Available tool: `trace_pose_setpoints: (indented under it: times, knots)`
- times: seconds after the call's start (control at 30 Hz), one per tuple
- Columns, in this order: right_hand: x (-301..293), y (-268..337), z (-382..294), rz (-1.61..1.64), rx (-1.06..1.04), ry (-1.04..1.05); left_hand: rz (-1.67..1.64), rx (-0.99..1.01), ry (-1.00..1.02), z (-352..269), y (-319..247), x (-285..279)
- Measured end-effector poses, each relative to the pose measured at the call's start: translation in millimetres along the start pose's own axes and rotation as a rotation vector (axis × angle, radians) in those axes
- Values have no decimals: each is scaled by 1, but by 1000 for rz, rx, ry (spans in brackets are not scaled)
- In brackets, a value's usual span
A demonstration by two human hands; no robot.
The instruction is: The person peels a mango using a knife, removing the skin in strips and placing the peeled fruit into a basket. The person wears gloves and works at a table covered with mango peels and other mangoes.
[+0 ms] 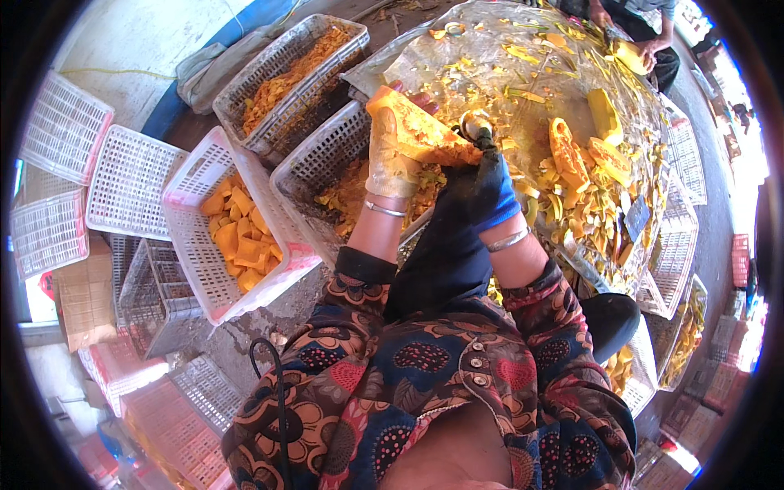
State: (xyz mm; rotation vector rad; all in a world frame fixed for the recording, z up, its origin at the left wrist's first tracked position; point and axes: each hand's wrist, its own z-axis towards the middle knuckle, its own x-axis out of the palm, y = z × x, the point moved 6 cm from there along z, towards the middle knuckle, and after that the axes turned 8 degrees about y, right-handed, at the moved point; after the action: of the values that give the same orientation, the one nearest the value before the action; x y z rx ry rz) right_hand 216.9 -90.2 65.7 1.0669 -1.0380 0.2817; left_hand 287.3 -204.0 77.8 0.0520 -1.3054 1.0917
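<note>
My left hand, in an orange-stained glove, holds a long piece of orange pumpkin from its left side, cut face up. My right hand, in a blue and black glove, grips a tool with a round metal head, perhaps a scoop, beside the pumpkin's right end. Just under the pumpkin is a plastic crate with orange pulp and scraps in it. Cut pumpkin pieces and a yellow-skinned piece lie on the sheet-covered surface to the right.
A white crate of pumpkin chunks stands at the left, with a pulp-filled crate behind it. Stacked crates are farther left. Peelings and a flat blade lie on the plastic sheet. Another person's hands hold a pumpkin at the upper right.
</note>
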Motion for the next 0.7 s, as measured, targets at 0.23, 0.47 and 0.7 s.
trace_pose_setpoints:
  times: [0.23, 0.47, 0.7]
  knots:
    - [11, 34, 20, -614, -212, -231, 39, -221, -91, 9, -17, -26]
    - [65, 37, 24, -1334, -490, 66, 248, -231, -113, 1, -19, -9]
    - [80, 29, 1, -1697, -587, 134, 148, -196, -149, 9, -17, -13]
